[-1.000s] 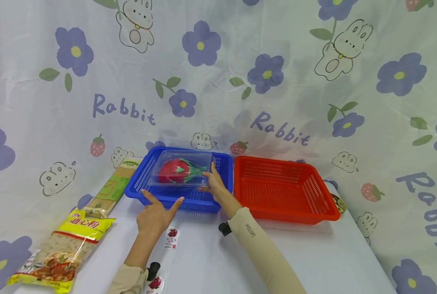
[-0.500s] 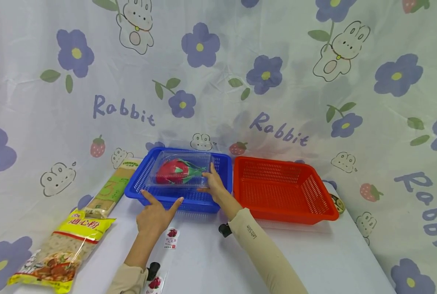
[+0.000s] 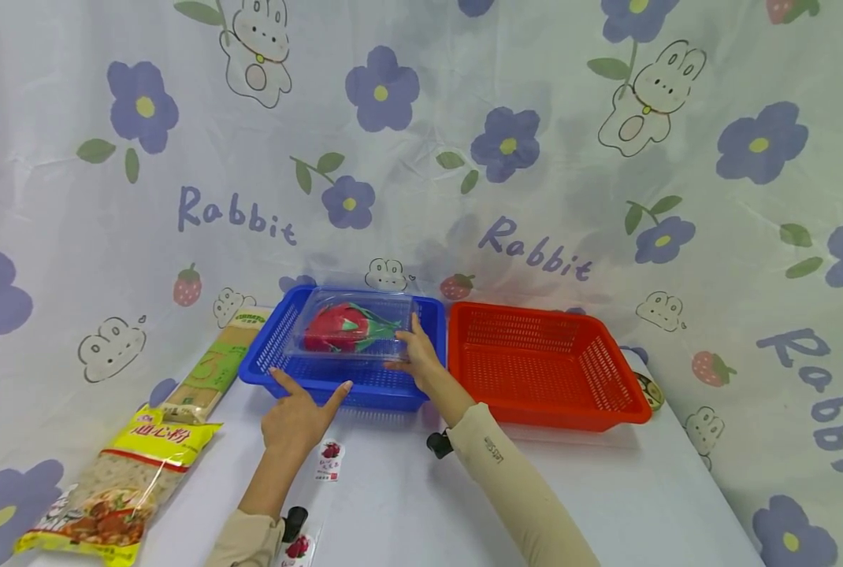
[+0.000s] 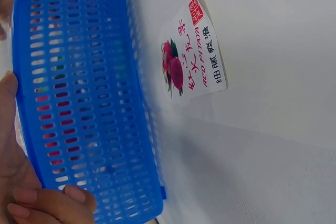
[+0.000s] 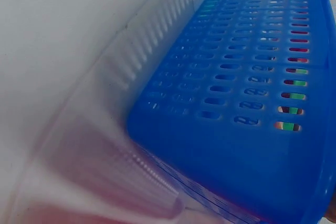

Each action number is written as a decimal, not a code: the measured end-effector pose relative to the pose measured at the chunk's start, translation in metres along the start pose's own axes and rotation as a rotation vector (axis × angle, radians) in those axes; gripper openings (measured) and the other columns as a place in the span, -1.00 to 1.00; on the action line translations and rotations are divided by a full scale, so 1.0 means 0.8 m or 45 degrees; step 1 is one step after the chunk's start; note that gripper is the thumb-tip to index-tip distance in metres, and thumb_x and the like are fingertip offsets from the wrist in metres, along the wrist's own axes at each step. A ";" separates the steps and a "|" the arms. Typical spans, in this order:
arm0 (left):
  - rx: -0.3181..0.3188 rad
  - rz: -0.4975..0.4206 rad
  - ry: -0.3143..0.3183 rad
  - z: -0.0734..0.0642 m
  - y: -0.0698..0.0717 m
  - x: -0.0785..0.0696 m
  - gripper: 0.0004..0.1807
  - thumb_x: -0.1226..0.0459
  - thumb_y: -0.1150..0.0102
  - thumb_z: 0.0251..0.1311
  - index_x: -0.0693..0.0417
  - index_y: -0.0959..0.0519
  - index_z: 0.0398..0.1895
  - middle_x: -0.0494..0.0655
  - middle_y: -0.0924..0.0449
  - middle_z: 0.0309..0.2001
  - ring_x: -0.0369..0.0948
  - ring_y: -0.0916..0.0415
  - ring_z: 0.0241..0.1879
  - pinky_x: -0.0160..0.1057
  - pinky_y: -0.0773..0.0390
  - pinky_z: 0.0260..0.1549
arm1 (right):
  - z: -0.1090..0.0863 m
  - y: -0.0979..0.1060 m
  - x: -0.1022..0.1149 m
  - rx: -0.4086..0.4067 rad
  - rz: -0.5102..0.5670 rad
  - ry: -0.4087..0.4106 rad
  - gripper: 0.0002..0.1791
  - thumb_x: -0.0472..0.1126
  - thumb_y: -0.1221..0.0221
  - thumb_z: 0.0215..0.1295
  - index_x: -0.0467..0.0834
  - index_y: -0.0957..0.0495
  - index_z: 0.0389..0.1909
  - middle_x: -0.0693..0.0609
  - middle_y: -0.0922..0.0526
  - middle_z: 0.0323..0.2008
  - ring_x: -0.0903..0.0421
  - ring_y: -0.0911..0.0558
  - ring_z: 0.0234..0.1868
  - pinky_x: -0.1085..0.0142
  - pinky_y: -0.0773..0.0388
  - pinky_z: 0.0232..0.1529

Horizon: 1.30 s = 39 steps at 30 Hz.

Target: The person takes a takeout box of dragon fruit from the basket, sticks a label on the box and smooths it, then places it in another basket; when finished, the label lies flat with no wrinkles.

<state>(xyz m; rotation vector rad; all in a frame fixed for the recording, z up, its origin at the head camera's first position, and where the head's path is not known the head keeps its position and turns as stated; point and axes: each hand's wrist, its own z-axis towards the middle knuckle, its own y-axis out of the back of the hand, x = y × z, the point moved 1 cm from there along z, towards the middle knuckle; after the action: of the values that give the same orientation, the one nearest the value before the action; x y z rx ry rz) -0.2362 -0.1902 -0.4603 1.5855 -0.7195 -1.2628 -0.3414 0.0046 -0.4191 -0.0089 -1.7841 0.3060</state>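
Dragon fruit (image 3: 336,327), in clear box (image 3: 373,304), is at mouth of blue basket (image 3: 386,394), nr back edge of worktop (image 3: 407,480), L of ctr. Our R hand (image 3: 423,358) is spread, at box's R end; L hand (image 3: 295,421) by basket's front rim, can't tell if gripping. Prob. we're seating box; next move needs gentle lowering, box lvl.

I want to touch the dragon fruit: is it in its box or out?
In: the head view shows the clear box all around the dragon fruit.
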 end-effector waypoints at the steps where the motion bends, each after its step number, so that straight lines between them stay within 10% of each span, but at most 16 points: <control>1: -0.002 -0.002 0.000 0.000 0.000 0.000 0.52 -0.66 0.43 -0.01 0.54 0.56 0.43 0.16 -0.42 -0.64 -0.06 -0.42 -0.68 -0.21 -0.30 -0.74 | 0.000 0.000 0.001 0.000 0.003 0.001 -0.19 -0.22 0.08 0.52 0.14 0.30 0.60 -0.11 0.26 0.60 -0.26 -0.14 0.49 0.04 -0.65 -0.06; 39: -0.003 0.002 -0.010 0.003 -0.004 -0.002 0.51 -0.65 0.43 0.01 0.54 0.60 0.40 0.13 -0.40 -0.67 -0.07 -0.39 -0.70 -0.21 -0.25 -0.74 | -0.023 0.007 0.007 0.029 0.052 0.006 -0.20 -0.19 0.08 0.52 0.17 0.28 0.60 -0.16 0.19 0.59 -0.30 -0.21 0.44 0.10 -0.67 -0.10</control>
<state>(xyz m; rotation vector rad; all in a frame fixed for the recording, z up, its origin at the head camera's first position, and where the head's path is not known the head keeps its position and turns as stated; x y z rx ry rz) -0.2392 -0.1884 -0.4627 1.5787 -0.7236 -1.2686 -0.3263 0.0148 -0.4110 -0.0298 -1.7771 0.3549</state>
